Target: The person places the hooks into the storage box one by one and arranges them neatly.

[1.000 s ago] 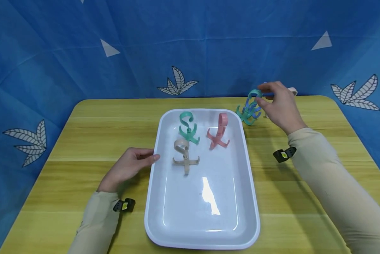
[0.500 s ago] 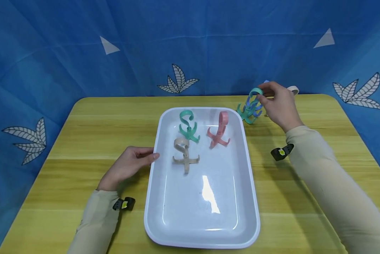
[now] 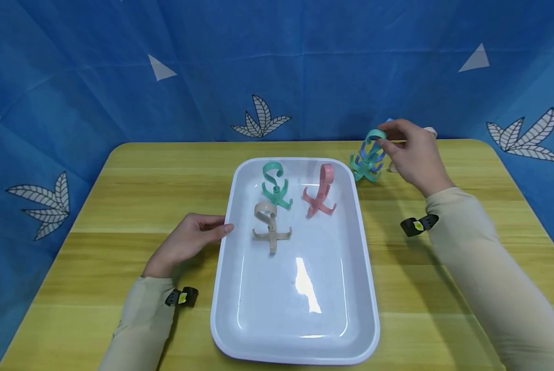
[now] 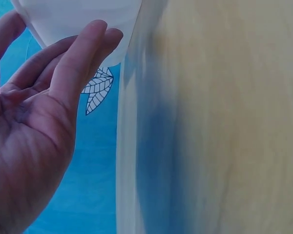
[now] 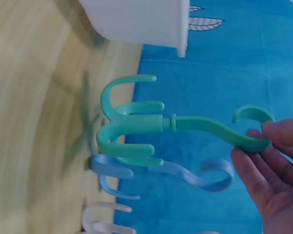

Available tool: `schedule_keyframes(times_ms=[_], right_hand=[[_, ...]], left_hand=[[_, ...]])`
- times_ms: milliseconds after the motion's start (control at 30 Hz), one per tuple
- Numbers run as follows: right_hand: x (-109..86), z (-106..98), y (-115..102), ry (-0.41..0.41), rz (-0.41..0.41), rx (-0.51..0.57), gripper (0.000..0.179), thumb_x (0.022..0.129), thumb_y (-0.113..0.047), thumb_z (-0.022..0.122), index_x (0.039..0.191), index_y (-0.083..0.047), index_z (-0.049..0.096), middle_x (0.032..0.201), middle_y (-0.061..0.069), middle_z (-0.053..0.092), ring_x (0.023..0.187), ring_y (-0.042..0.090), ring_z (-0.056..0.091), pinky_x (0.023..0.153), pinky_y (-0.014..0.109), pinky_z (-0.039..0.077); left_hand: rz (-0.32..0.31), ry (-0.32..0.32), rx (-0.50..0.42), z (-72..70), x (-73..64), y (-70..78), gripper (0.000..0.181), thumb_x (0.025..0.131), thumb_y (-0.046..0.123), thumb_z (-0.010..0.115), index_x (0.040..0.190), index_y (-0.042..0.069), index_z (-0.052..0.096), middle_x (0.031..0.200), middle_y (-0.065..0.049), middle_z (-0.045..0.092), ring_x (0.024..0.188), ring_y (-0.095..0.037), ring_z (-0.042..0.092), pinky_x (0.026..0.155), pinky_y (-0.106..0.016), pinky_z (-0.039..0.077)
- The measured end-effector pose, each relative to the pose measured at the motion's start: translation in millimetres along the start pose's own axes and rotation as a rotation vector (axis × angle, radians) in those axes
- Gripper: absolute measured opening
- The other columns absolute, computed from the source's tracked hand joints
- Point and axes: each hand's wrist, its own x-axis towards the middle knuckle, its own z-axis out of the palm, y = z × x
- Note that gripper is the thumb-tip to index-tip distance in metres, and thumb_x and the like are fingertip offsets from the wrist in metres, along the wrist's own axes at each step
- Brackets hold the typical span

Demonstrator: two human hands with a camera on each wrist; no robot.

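My right hand (image 3: 416, 154) pinches the curled top of a green four-armed hanging hook (image 3: 366, 167) at the table's back right. In the right wrist view the prongs of this green hook (image 5: 136, 123) hang just off the wood. Behind it stands a blue hook (image 5: 173, 170), and farther along a whitish one (image 5: 102, 226), only partly visible. My left hand (image 3: 189, 239) holds the left rim of a white tray (image 3: 267, 299), thumb over the edge and fingers against the outer wall. Inside the tray stand a green hook (image 3: 276, 193), a beige hook (image 3: 271, 232) and a pink hook (image 3: 321, 193).
The wooden table (image 3: 133, 206) ends at the back against a blue cloth (image 3: 332, 77) printed with leaves. The tray's right wall (image 5: 141, 22) rises close beside the held hook. Bare wood (image 3: 420, 309) lies to the right of the tray.
My right hand has shifted slightly to the right with the green hook, whose prongs stand a little farther right. The left hand and the tray have stayed put.
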Motion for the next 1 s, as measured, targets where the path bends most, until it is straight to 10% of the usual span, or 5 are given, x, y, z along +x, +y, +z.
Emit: schedule_keyframes(times_ms=[1000], right_hand=[[-24.9,-26.9,-8.0,0.0,0.012,-0.047,0.033,0.101,-0.024,0.058,0.13,-0.009,0.063,0.12,0.012,0.063,0.103,0.028,0.061,0.081,0.026,0.05]], left_hand=[[-0.016,-0.024,0.021,-0.8,1.2,1.0,0.052,0.096,0.038,0.065,0.129,-0.002,0.062,0.118,-0.013,0.068,0.11,-0.026,0.062,0.093,-0.043,0.051]])
